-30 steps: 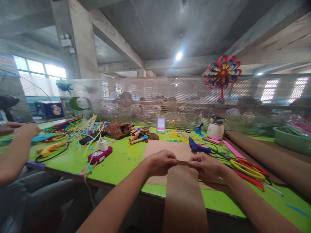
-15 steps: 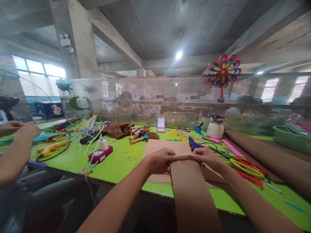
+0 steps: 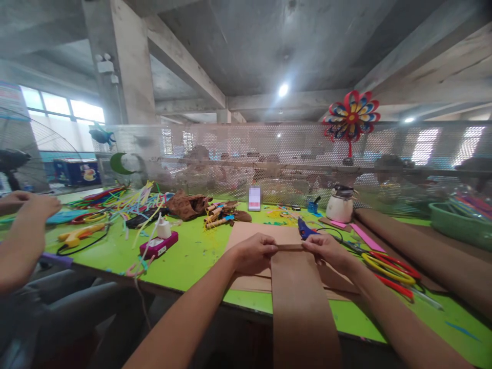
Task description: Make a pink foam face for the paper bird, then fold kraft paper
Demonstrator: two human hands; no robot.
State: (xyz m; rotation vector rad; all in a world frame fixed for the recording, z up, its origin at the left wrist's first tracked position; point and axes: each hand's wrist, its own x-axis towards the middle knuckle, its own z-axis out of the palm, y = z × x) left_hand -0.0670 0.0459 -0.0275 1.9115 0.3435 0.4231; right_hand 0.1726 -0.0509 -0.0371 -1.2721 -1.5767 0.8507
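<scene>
A long strip of brown paper (image 3: 302, 302) hangs over the table's front edge towards me. At its far end a narrow band is folded over. My left hand (image 3: 258, 251) pinches the left corner of that fold between thumb and fingers. The right corner is gripped the same way by my right hand (image 3: 326, 249). Under both hands lie flat sheets of tan cardboard (image 3: 246, 233). A blue glue gun (image 3: 305, 229) rests just beyond my right hand, and scissors with yellow and red handles (image 3: 390, 269) lie to its right.
On the green table (image 3: 200, 266), a purple power strip (image 3: 159, 245) and a yellow glue gun (image 3: 81, 236) lie left. A phone (image 3: 254, 199) stands ahead, near a white jug (image 3: 340, 204). Rolled brown paper (image 3: 418, 251) and a green basin (image 3: 457, 225) are right. Another person's hands (image 3: 40, 206) work at far left.
My hands have spread slightly apart along the fold, and more of the folded band shows between them. The hanging end of the paper has swung a little to the left.
</scene>
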